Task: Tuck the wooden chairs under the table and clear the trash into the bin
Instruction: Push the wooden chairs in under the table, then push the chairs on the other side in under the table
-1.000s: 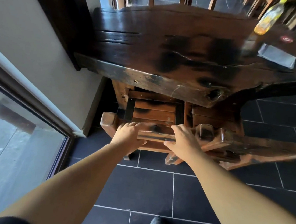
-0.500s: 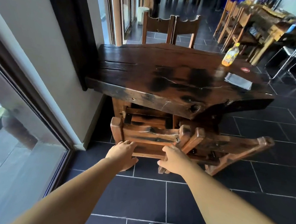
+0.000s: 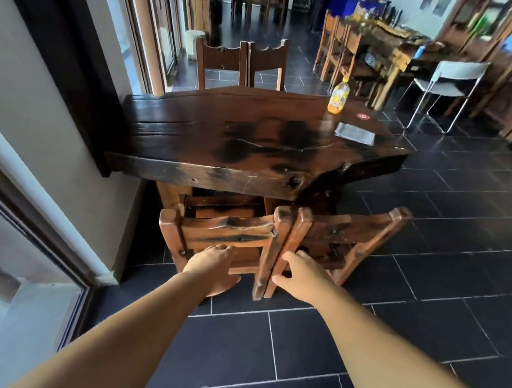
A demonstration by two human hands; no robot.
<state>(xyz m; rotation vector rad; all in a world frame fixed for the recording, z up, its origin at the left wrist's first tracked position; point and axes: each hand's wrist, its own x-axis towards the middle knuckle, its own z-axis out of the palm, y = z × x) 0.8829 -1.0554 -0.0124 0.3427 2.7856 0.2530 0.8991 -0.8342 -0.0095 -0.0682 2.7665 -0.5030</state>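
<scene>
A dark slab table (image 3: 191, 136) stands against the left wall. Two wooden chairs sit at its near end: the left chair (image 3: 228, 233) is pushed under, the right chair (image 3: 351, 232) is angled outward to the right. My left hand (image 3: 214, 267) hangs just in front of the left chair's back, fingers spread, holding nothing. My right hand (image 3: 301, 277) is open beside the two adjoining chair posts, not gripping. On the far right of the tabletop stand an orange drink bottle (image 3: 338, 96) and a grey folded napkin (image 3: 354, 133).
Two more wooden chairs (image 3: 240, 61) stand at the table's far end. A glass door (image 3: 2, 277) lies on the left. Another table with chairs (image 3: 387, 46) and a white folding chair (image 3: 446, 82) are at the back right. Dark tile floor (image 3: 427, 291) spreads around.
Both hands have come off the left chair's backrest and drawn back toward me. The view has risen and pulled away from the table, showing the room.
</scene>
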